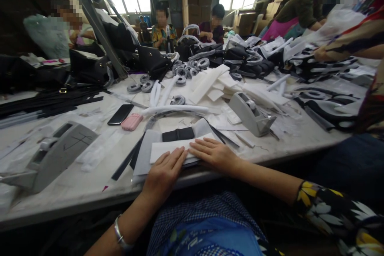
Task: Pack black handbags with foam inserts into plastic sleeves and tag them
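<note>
A white foam sheet (163,150) lies across a black handbag (178,134) at the table's front edge. My left hand (166,169) rests flat on the sheet's left part, fingers stretched out. Beside it my right hand (213,154) lies on the right part, its fingers extended and close to the left fingertips. Under and around the foam sheet, more thin white wrapping (141,158) shows. The bag's flap and strap loop stick out beyond the sheet; the rest of the bag is hidden.
Tape dispensers stand left (64,148) and right (252,114). A black phone (120,114) and a pink case (132,121) lie ahead, left. Foam sheets (207,84), wrapped strap coils (181,71) and black bags (153,60) cover the far side, where several people work.
</note>
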Tool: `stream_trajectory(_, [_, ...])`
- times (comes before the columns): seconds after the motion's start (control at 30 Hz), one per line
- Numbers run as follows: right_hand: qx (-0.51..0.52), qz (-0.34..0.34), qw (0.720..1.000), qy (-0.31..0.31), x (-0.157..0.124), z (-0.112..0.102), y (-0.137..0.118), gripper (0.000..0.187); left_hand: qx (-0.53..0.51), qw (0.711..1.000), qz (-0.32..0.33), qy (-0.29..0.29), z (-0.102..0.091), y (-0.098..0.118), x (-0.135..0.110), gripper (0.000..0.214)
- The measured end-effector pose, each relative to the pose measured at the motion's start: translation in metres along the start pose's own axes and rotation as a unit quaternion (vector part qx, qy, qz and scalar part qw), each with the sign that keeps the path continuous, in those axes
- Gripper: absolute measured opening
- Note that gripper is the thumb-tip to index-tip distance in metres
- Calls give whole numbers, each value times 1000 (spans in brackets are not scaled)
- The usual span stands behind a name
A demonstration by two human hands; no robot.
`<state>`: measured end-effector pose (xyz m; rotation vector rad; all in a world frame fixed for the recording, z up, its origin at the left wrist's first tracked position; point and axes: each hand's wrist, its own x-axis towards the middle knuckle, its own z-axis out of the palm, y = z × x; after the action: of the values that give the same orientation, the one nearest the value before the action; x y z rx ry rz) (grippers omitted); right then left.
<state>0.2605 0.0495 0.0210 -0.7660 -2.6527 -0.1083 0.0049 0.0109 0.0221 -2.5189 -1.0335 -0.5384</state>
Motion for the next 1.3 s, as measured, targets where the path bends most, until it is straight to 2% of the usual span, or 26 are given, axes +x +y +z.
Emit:
stream_trajectory(0.1, [-21, -13, 999, 41, -2, 6, -1, 42, 17, 1000, -5, 0, 1, 5, 1, 45])
stream_trajectory(0.2, [-29, -20, 998, 58, -4, 6, -3, 41, 22, 999, -14, -32, 0, 10, 8, 42])
stream_trajectory(0.3, [-33, -15, 997, 75, -3, 7, -4, 39, 15, 999, 6, -52, 2, 9, 12, 44])
stream_trajectory(0.4, [-28, -2, 996, 85, -1, 8, -5, 40, 7, 1000, 9, -12, 12, 8, 5, 51])
stream_trajectory(0.5, [-21, -2, 995, 99, -4, 3, -10, 39, 11, 999, -23, 36, 21, 12, -5, 54])
stream_trajectory(0.6, [17, -27, 990, 140, -21, -10, -21, 35, 6, 998, -45, 39, 24, 17, -8, 57])
stream_trajectory(0.67, [79, 21, 986, 147, -36, -18, -30, 28, -2, 998, -45, 32, 22, 18, -7, 59])
stream_trajectory(0.73, [168, 176, 964, 104, -47, -24, -37, 18, -7, 999, -45, 24, 20, 18, -6, 61])
stream_trajectory(0.77, [223, 270, 934, 73, -50, -26, -40, 14, -9, 999, -46, 20, 20, 17, -6, 62])
stream_trajectory(0.8, [286, 355, 889, 45, -52, -27, -41, 13, -11, 999, -48, 17, 19, 17, -6, 63])
stream_trajectory(0.87, [427, 464, 775, 28, -52, -28, -42, 19, -14, 999, -48, 15, 20, 16, -6, 64])
stream_trajectory(0.93, [562, 506, 652, 49, -50, -30, -41, 24, -19, 999, -45, 18, 20, 15, -7, 64])
stream_trajectory(1.0, [665, 511, 539, 78, -48, -31, -42, 25, -24, 999, -38, 23, 21, 14, -7, 64])
stream_trajectory(1.07, [727, 501, 456, 116, -43, -30, -46, 24, -26, 999, -35, 26, 21, 13, -7, 64])
stream_trajectory(1.13, [753, 485, 411, 170, -35, -24, -51, 24, -23, 999, -36, 31, 20, 12, -7, 65])
stream_trajectory(1.3, [747, 471, 376, 281, -4, -6, -69, 27, -3, 998, -50, 47, 22, 8, -11, 67])
